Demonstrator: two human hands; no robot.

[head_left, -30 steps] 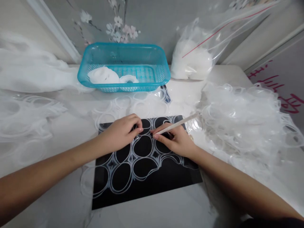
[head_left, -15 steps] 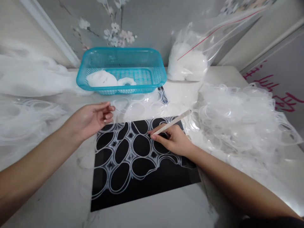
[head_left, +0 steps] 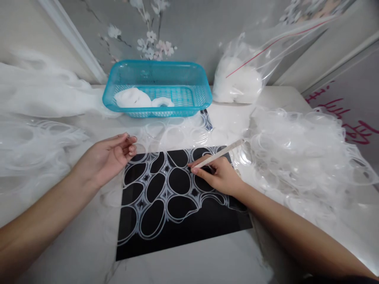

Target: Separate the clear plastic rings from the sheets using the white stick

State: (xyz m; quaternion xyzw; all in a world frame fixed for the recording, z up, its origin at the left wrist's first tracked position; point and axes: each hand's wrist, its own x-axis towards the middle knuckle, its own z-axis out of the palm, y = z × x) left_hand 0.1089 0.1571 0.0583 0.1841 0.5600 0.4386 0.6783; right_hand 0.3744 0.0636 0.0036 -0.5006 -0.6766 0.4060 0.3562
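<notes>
A black sheet [head_left: 207, 227] lies on the pale table, with a clear plastic web of rounded openings [head_left: 166, 181] spread over it and past its far edge. My right hand [head_left: 217, 173] grips a thin whitish stick [head_left: 220, 153], its fingertips low over the web. The stick slants up to the right. My left hand [head_left: 114, 156] is raised at the sheet's far left corner, palm turned inward, fingers loosely curled and apart. Nothing can be made out between them.
A blue basket [head_left: 157, 65] holding white pieces [head_left: 133, 98] stands at the back. Right of it leans a clear bag [head_left: 238, 81] with white contents. Heaps of clear plastic webbing [head_left: 304, 146] lie right, and more webbing [head_left: 35, 146] lies left.
My left hand has drawn slightly left and down, away from the web's far part. My right hand keeps its grip on the stick at nearly the same spot. The view has shifted slightly.
</notes>
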